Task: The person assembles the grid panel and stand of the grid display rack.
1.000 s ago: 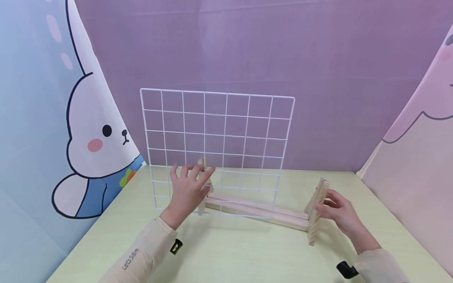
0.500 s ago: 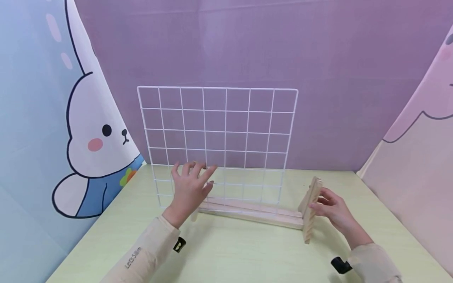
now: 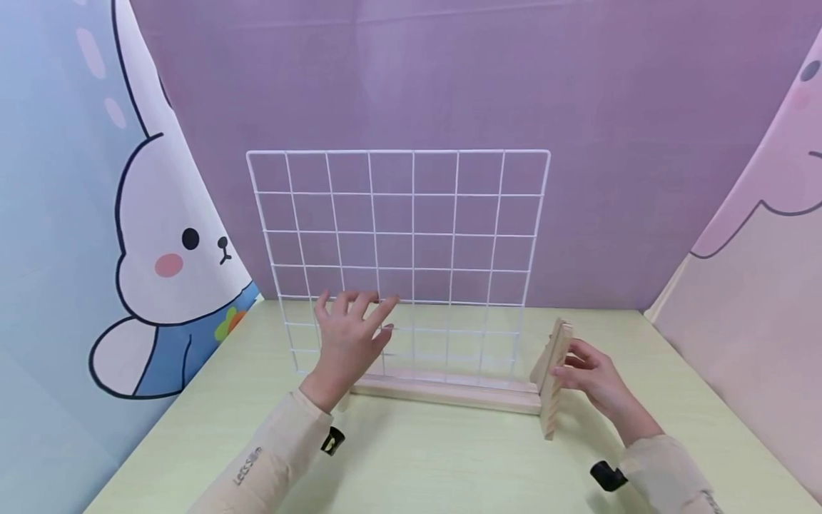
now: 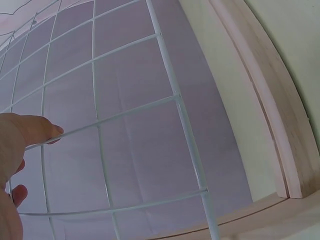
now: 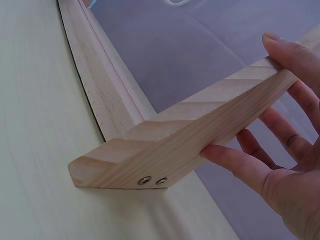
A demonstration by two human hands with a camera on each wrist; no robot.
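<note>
Stand [image 3: 443, 396] swung near parallel with grid [image 3: 414, 268], better aligned; left hand [image 3: 347, 343] grips grid, right hand [image 3: 596, 380] pinches stand's right end.

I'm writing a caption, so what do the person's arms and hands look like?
The left hand and right hand are ungloved. The left sleeve and right sleeve are pale beige; dark lettering runs along the left. A small black device shows beside each sleeve.

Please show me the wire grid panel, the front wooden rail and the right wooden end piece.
White wire grid panel [image 3: 414, 269], head view: wire crossing near the middle.
Front wooden rail [image 3: 446, 396], head view: front face, mid-length.
Right wooden end piece [image 5: 185, 142], right wrist view: broad outer side.
</note>
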